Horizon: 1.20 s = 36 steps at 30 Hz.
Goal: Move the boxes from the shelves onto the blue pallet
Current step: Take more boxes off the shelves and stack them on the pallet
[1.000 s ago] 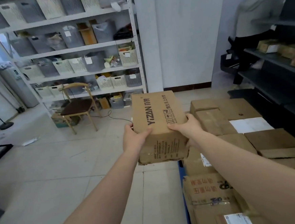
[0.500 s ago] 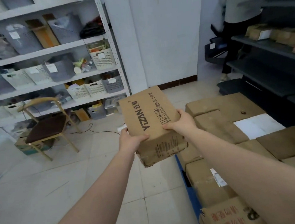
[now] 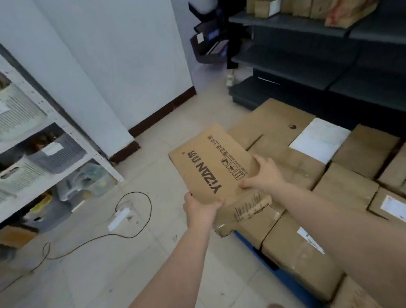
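Here, left hand [image 3: 200,208] and right hand [image 3: 264,173] grip the cardboard box [image 3: 213,170] between them.

Held box [image 3: 212,167] left of stacked boxes [image 3: 345,186] (on pallet [image 3: 289,278]).

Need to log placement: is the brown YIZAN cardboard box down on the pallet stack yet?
Not yet. The brown YIZAN cardboard box is tilted, gripped by the left hand and right hand.

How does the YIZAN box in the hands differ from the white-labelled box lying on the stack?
The YIZAN box is held tilted in both hands; the white-labelled box lies flat among stacked cartons. The YIZAN box shows black print, the other a blank-looking white sheet. Both are brown cardboard.
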Available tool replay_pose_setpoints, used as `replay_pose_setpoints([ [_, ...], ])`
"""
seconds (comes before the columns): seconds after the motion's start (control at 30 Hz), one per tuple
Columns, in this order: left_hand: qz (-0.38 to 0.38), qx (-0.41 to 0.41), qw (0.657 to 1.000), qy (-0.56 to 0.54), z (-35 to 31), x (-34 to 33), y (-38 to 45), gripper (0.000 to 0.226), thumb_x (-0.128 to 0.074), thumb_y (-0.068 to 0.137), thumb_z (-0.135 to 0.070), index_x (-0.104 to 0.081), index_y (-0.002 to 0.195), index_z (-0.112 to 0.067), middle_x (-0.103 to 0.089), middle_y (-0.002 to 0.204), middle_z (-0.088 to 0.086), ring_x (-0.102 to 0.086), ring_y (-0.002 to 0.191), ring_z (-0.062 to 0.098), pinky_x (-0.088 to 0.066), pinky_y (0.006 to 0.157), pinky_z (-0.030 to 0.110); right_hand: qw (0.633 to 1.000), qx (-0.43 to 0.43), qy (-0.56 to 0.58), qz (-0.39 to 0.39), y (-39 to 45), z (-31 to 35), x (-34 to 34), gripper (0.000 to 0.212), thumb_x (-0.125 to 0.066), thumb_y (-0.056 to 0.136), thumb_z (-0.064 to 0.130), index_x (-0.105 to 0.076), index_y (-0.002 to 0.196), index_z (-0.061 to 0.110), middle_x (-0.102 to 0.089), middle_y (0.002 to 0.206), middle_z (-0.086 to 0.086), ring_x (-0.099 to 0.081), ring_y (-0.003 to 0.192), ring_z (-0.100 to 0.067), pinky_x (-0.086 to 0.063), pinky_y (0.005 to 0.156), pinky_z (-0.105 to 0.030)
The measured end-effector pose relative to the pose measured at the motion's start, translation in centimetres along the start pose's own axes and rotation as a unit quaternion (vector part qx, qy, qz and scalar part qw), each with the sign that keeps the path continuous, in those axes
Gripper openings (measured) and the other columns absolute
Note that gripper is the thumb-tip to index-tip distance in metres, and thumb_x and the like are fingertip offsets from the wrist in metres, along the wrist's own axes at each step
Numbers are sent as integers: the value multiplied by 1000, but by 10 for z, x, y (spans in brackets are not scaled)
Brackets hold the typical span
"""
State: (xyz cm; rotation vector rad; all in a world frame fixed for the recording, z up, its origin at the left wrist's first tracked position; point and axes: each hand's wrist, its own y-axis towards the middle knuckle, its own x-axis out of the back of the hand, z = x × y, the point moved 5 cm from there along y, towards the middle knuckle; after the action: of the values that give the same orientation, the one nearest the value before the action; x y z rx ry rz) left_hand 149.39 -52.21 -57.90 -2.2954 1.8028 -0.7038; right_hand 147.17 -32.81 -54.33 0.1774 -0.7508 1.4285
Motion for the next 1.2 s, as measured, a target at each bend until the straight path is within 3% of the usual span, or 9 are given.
replay_pose_setpoints([
  [0.17,27,43,999,19,22,-40,105,82,-85,62,-8,-38,129,-7,-56,123,10,-59,108,26,-49,94,38,998,-57,-18,4,109,-22,-31,99,-82,67,22,-26,149,16,-37,137,-10,-41,127,-25,-39,102,-33],
  [0.37,63,102,992,30,77,-104,230,83,-85,60,-4,-37,128,-7,-58,118,11,-60,104,24,-51,93,39,993,-109,-24,32,251,-77,-77,93,-76,70,12,-26,149,18,-38,138,-6,-43,124,-21,-36,88,-19],
  [0.5,212,152,965,25,130,-151,298,79,-85,56,-2,-39,118,-17,-61,113,6,-59,109,23,-48,99,42,985,-169,-22,14,331,-138,-119,90,-72,72,8,-25,149,19,-36,142,-4,-37,129,-26,-39,104,-33],
  [0.6,327,141,916,185,171,-172,334,60,-79,68,-22,-46,118,-20,-61,115,-1,-57,110,17,-43,101,34,972,-218,-88,2,363,-188,-167,83,-64,82,16,-18,151,16,-20,153,-7,-15,140,-33,-22,116,-41],
  [0.7,204,9,920,334,175,-159,393,45,-68,80,-26,-51,121,-15,-58,118,5,-55,113,24,-48,94,38,950,-275,-48,-139,357,-216,-202,86,-68,84,19,-14,151,12,-6,158,-9,-3,144,-27,-16,116,-36],
  [0.77,143,-78,897,410,159,-151,433,60,-70,78,-31,-44,130,-14,-50,129,4,-44,123,25,-45,97,41,912,-327,28,-246,344,-226,-218,92,-73,81,27,-14,150,12,-8,157,-10,-7,144,-27,-17,115,-40],
  [0.9,205,-51,874,438,161,-152,505,85,-71,77,-44,-29,143,-11,-38,144,11,-34,133,32,-37,106,49,810,-445,234,-301,329,-238,-254,81,-76,73,44,-36,132,6,-51,131,-13,-49,123,-33,-44,97,-40],
  [1.0,249,-31,883,397,166,-157,530,77,-73,75,-42,-36,137,-13,-51,133,11,-51,120,33,-46,97,51,813,-439,238,-300,341,-231,-264,66,-74,76,43,-43,121,8,-58,122,-11,-57,112,-30,-47,88,-36],
  [1.2,238,-53,894,377,156,-158,554,72,-74,77,-35,-39,135,-9,-52,129,12,-53,117,35,-47,96,49,820,-421,212,-323,366,-220,-270,67,-73,75,48,-46,123,10,-57,124,-8,-56,115,-27,-49,91,-39],
])
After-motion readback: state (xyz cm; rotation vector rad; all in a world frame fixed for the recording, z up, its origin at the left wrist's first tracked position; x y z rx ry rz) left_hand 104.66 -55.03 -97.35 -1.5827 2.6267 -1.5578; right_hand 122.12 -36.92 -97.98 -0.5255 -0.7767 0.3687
